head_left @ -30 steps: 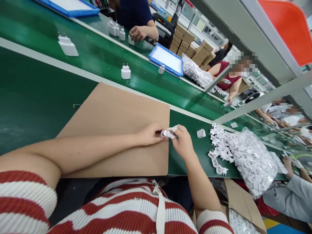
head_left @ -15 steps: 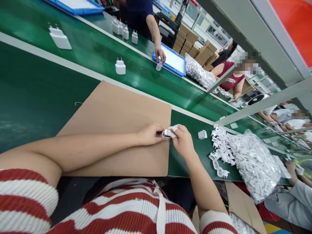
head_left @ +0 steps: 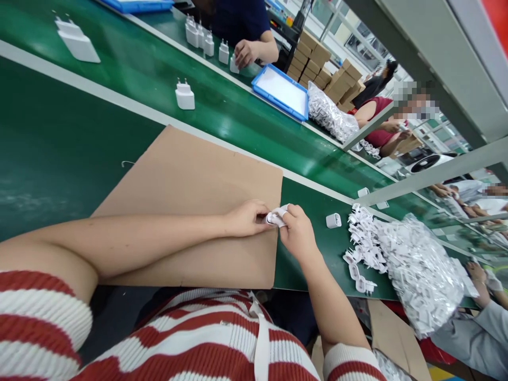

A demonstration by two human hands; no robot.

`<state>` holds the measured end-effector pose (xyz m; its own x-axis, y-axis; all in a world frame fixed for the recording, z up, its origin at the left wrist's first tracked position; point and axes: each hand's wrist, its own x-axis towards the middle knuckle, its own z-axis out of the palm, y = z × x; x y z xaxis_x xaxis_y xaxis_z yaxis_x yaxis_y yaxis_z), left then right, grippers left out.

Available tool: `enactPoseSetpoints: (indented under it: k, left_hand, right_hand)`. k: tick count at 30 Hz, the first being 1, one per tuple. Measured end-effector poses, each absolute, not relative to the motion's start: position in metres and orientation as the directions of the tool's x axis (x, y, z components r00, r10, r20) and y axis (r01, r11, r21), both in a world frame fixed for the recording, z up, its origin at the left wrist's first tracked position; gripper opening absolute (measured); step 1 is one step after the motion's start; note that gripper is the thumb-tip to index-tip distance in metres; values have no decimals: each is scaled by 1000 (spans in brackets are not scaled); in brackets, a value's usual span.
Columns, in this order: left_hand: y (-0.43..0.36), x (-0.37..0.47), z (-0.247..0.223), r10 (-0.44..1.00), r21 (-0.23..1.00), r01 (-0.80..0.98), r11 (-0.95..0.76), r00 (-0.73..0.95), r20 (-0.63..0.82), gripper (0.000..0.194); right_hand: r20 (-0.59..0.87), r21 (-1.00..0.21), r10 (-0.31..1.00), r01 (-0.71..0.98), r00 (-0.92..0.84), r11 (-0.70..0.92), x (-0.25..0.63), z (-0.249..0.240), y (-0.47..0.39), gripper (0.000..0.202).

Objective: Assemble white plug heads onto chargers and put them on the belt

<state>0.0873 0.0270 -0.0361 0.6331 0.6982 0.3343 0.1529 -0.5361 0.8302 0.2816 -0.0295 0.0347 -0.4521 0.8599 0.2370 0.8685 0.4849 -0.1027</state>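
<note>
Over the right edge of a cardboard sheet (head_left: 190,174), my left hand (head_left: 250,218) and my right hand (head_left: 297,230) meet around a small white plastic charger part (head_left: 273,217). The fingers of my left hand pinch its left end. My right hand's fingers close on its right side, with white covering on the fingertips. Details of the part are partly hidden by the fingers. To the right of my hands, a white charger housing (head_left: 333,220) lies on the green table. Farther right is a pile of white plug parts (head_left: 363,238) beside a filled clear bag (head_left: 420,270).
White chargers (head_left: 185,95) stand on the green belt (head_left: 222,124) beyond the cardboard. Across it, a person's hand (head_left: 245,54) touches a charger near a blue tray (head_left: 281,92). A metal frame (head_left: 428,180) slants across the right. Other people sit farther off.
The chargers on the belt have shifted left. The person across has moved a hand left from the belt to the row of standing chargers. My hands stay together on the part.
</note>
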Motion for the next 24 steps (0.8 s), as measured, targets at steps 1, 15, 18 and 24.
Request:
enactPoseSetpoints:
  k: [1, 15, 18, 24]
  left_hand:
    - [27, 87, -35, 695, 830, 148, -538, 635, 337, 28]
    - [27, 87, -38, 711, 842, 144, -520, 618, 334, 28]
    - [27, 87, -40, 724, 838, 168, -520, 607, 328, 27]
    - [23, 89, -41, 737, 804, 231, -548, 588, 333, 28]
  right_hand:
    - [238, -111, 860, 867, -452, 487, 282, 34, -29, 29]
    - [208, -127, 883, 883, -421, 452, 276, 34, -33, 27]
    - [171, -138, 911, 906, -375, 399, 273, 34, -31, 26]
    - [225, -266, 957, 933, -185, 243, 267, 20, -38, 24]
